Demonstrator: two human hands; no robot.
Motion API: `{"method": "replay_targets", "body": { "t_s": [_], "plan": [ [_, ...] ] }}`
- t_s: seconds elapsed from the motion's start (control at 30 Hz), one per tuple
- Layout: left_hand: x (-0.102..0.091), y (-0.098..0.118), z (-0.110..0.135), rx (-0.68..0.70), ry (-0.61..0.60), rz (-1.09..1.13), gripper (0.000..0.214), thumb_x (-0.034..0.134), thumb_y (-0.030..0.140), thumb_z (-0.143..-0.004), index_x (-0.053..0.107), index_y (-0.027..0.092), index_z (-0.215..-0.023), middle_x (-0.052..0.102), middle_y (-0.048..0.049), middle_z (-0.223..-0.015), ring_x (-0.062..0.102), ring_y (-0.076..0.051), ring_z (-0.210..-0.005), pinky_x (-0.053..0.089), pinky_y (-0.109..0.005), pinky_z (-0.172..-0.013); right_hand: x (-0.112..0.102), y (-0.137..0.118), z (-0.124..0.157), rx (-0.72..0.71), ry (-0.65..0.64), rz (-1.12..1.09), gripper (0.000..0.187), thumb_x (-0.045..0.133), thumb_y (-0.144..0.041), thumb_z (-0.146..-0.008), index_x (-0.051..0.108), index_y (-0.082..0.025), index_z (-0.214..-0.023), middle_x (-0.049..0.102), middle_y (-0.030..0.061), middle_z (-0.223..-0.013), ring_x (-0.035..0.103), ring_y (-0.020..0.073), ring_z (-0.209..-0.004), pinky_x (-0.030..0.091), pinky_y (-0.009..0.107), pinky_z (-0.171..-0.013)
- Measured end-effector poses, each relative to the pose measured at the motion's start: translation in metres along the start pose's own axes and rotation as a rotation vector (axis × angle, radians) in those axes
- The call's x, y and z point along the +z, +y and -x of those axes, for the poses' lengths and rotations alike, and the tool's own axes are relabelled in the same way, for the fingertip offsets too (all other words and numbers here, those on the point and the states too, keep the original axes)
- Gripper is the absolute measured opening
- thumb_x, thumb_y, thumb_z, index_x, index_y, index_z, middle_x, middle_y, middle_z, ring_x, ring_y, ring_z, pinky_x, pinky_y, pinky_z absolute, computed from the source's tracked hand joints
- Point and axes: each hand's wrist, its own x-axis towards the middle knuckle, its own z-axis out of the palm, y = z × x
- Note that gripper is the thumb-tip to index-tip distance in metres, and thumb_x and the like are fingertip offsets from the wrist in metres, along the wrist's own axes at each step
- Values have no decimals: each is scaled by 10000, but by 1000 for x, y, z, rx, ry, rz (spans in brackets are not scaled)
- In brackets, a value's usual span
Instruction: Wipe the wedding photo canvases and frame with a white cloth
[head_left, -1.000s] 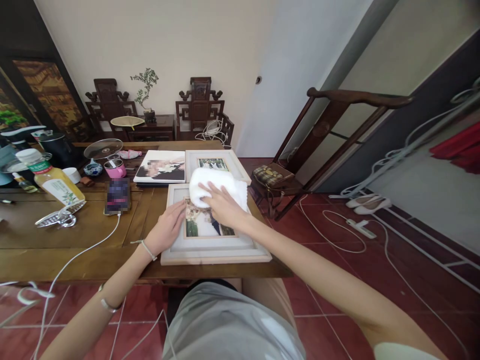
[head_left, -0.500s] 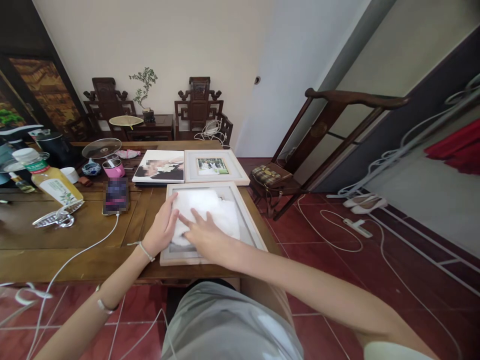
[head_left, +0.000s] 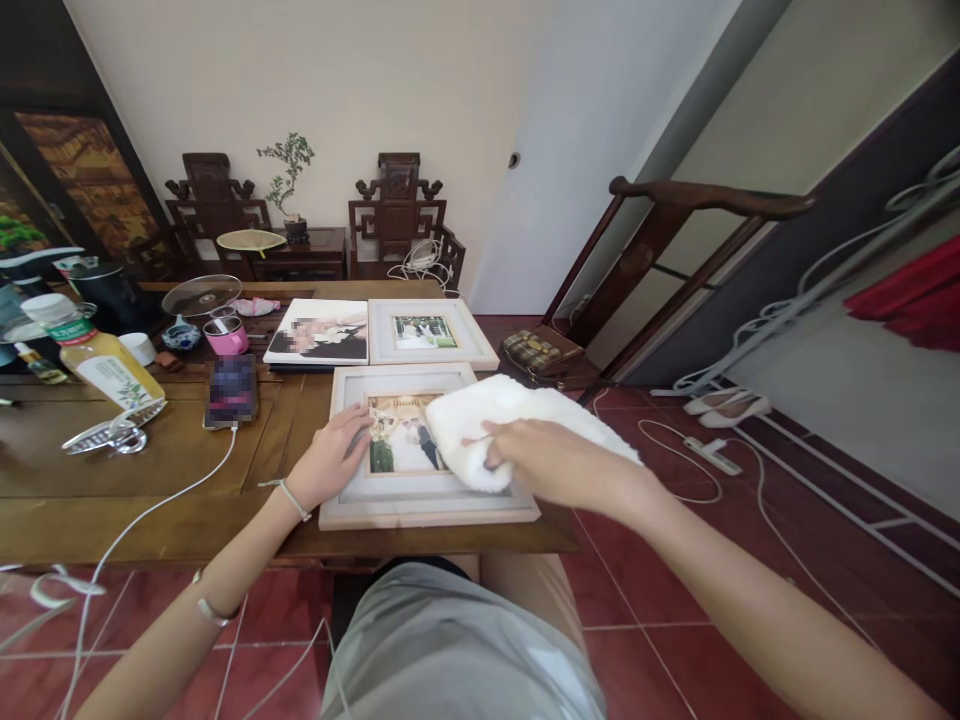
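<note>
A picture frame (head_left: 352,508) with a pale wooden rim lies flat at the table's front right, a couple's photo (head_left: 405,432) showing in its middle. My left hand (head_left: 334,458) rests with outstretched fingers on the frame's left side. In my right hand (head_left: 536,455) is a fluffy white cloth (head_left: 480,405), gripped with bent fingers over the frame's right side. The cloth covers the frame's right part and hangs out past the table's edge. Some of the right fingers are hidden in the cloth.
Behind lie another framed photo (head_left: 480,352) and a white-edged photo panel (head_left: 322,335). Left on the wooden table (head_left: 187,505) are a charging phone (head_left: 231,390), a pink cup (head_left: 226,337), a bottle (head_left: 105,360) and a hair claw clip (head_left: 116,430). A chair (head_left: 637,260) stands right.
My right hand has moved right across the frame with the white cloth, uncovering the photo. My left hand stays at the frame's left side, now without the cloth beneath it.
</note>
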Motion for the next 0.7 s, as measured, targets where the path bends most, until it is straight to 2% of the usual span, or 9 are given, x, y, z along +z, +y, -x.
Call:
{"method": "replay_targets", "body": {
  "t_s": [0.1,0.17,0.23,0.3,0.37,0.4,0.47,0.57,0.7],
  "plan": [
    [1,-1,1,1,-2,-22,311,388,296,-932,569,187,-1162,503,-105,-1364,399,-242,-1317,357,-463,-1067,-17,23,-18,137,76,-30,403,407,15,-731,688,-145,-971,683,115,-971,629,215,-877,432,276,-756],
    [2,-2,1,4,1,-27,309,387,291,-931,567,186,-1160,508,-106,-1358,403,-242,-1314,361,-465,-1063,-25,27,-40,226,245,-20,397,386,1,-758,656,-116,-1024,661,141,-1026,622,226,-867,434,294,-743],
    [2,-3,1,5,1,-27,309,387,290,-931,569,183,-1156,511,-111,-1353,403,-247,-1313,365,-472,-1058,-27,20,-66,231,415,3,439,373,21,-754,624,-101,-1092,595,170,-1194,585,266,-1009,433,350,-821],
    [2,-3,0,16,9,-18,304,395,290,-929,574,185,-1150,514,-112,-1347,408,-253,-1308,367,-477,-1055,-21,7,-95,87,492,40,516,386,59,-716,608,-128,-1143,424,131,-1417,420,289,-1250,364,425,-970],
    [2,-4,0,38,30,-2,293,409,288,-924,580,193,-1142,534,-110,-1321,434,-255,-1286,374,-477,-1048,-11,-10,-122,-126,457,84,513,432,47,-722,610,-169,-1152,329,65,-1489,231,284,-1373,250,495,-1063],
    [1,-4,-1,45,37,8,286,416,286,-922,583,197,-1136,554,-109,-1292,463,-254,-1259,385,-472,-1038,-5,-18,-133,-221,422,99,473,456,30,-734,624,-171,-1128,348,61,-1481,208,277,-1385,212,502,-1083],
    [1,-3,-2,47,42,25,273,423,283,-919,591,201,-1118,601,-108,-1207,530,-252,-1179,420,-458,-1004,7,-29,-149,-338,330,117,419,462,17,-753,639,-155,-1092,405,74,-1447,237,258,-1379,233,477,-1082],
    [0,-3,-2,41,31,37,264,426,279,-917,596,206,-1106,619,-101,-1164,563,-247,-1127,442,-440,-978,19,-30,-152,-339,292,115,401,447,17,-770,640,-148,-1081,446,96,-1416,298,252,-1356,295,457,-1044],
    [3,-4,-1,31,34,32,279,434,280,-912,589,203,-1131,545,-102,-1308,450,-251,-1272,380,-461,-1042,21,-5,-127,-233,272,141,364,497,20,-727,667,-144,-1004,465,115,-1398,339,279,-1332,322,459,-1008]
  ]
}}
